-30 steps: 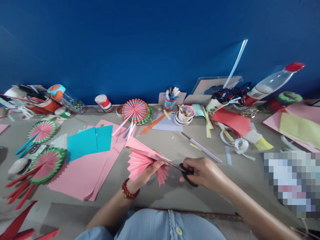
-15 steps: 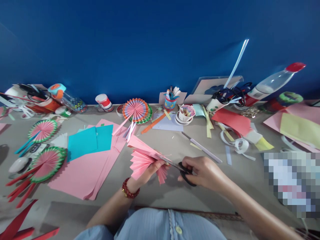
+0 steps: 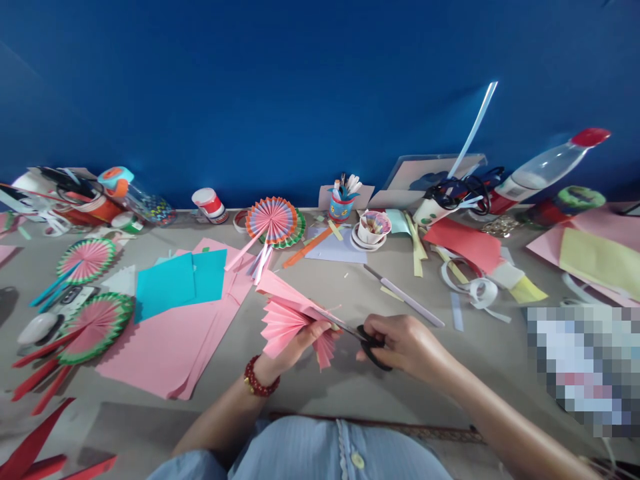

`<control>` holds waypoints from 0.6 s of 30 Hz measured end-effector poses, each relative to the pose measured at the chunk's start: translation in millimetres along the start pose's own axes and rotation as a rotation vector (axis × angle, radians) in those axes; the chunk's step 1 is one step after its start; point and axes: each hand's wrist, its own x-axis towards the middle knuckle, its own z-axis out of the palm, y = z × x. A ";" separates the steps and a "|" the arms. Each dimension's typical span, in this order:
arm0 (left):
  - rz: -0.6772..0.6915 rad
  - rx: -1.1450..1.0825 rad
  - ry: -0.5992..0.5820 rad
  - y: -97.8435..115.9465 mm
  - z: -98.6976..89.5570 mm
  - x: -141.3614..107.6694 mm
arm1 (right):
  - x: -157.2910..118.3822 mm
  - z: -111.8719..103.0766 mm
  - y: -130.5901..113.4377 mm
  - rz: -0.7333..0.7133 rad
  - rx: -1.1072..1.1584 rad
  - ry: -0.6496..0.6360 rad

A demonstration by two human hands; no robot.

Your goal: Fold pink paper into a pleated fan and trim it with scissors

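Observation:
Pleated pink paper (image 3: 284, 327) is pinched in my left hand (image 3: 300, 348), its folds fanning out on both sides of the fingers. My right hand (image 3: 407, 343) has its fingers through the black handles of a pair of scissors (image 3: 371, 347). The blades point left and lie along the folded paper, just above my left thumb. Whether they are cutting at this instant I cannot tell. Beyond the hands, a closed-looking knife or long narrow tool (image 3: 405, 295) lies on the table.
Pink sheets (image 3: 150, 360) with turquoise paper (image 3: 207, 275) on top lie left. Finished paper fans (image 3: 97, 327) sit at far left and one orange-edged fan (image 3: 271, 220) at the back. A cup (image 3: 374, 228), a bottle (image 3: 545, 167) and paper scraps (image 3: 463, 243) stand or lie toward the right.
Almost nothing differs. Both hands, the pink paper and the scissors keep nearly the same position; the whole view has shifted very slightly.

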 end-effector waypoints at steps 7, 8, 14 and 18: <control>0.080 -0.005 -0.120 -4.9 -2.3 1.8 | 0.2 -0.1 -1.2 -0.063 -0.056 0.033; 0.072 -0.006 -0.119 -5.8 -2.1 1.9 | 0.7 -0.2 -1.2 -0.062 -0.058 0.038; -0.026 -0.046 -0.130 -11.8 -2.4 -0.3 | 3.0 1.8 -0.8 -0.024 -0.013 0.033; -0.006 -0.057 -0.114 -15.1 -3.0 -0.1 | 3.1 2.2 -1.3 -0.026 0.007 0.022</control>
